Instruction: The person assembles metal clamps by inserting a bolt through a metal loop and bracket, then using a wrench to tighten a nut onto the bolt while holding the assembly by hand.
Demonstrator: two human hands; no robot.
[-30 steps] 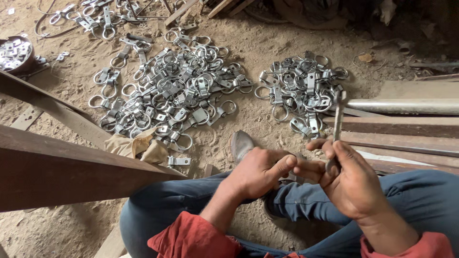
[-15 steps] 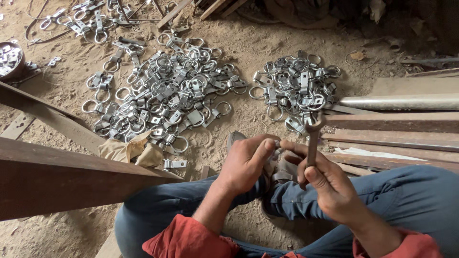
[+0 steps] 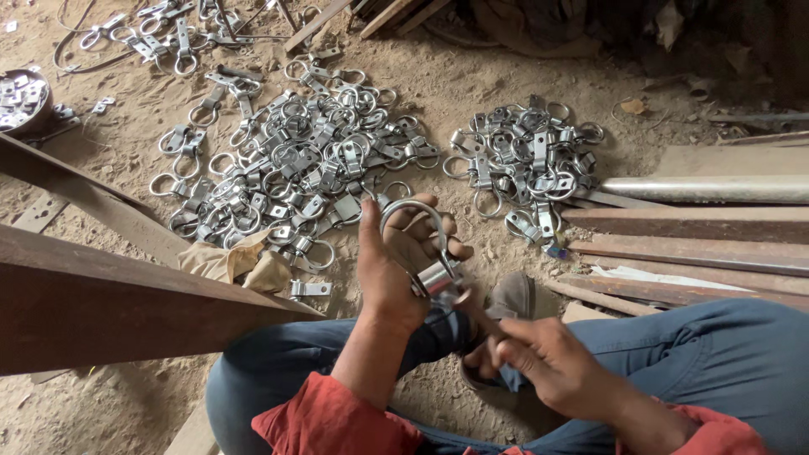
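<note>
Since the earlier frame the left hand (image 3: 396, 261) has lifted and turned palm-up, and the ring clamp (image 3: 425, 248) it was bent over now stands raised in plain view. Its fingers curl round the silver piece, the thumb pressed along the near side, the ring arching above the fingertips. Just below, the right hand (image 3: 552, 371) has come down toward the lap and is closed round the handle of a small hammer (image 3: 476, 310), whose head sits just beside the clamp's flat plate; whether they touch, I cannot tell.

At the far left edge a round metal bowl (image 3: 21, 97) holds small flat silver pieces. On the sandy ground (image 3: 472, 93) ahead lie two heaps of the same ring clamps: a large pile (image 3: 286, 168) at centre and a smaller pile (image 3: 527, 164) to its right. A crumpled tan rag (image 3: 240, 263) rests at the near edge of the large pile. A rusty steel beam (image 3: 109, 303) crosses the left foreground, covering the ground behind it, and to the right lie rusty flat bars (image 3: 691, 240) with a silver pipe (image 3: 708, 189) beyond them
</note>
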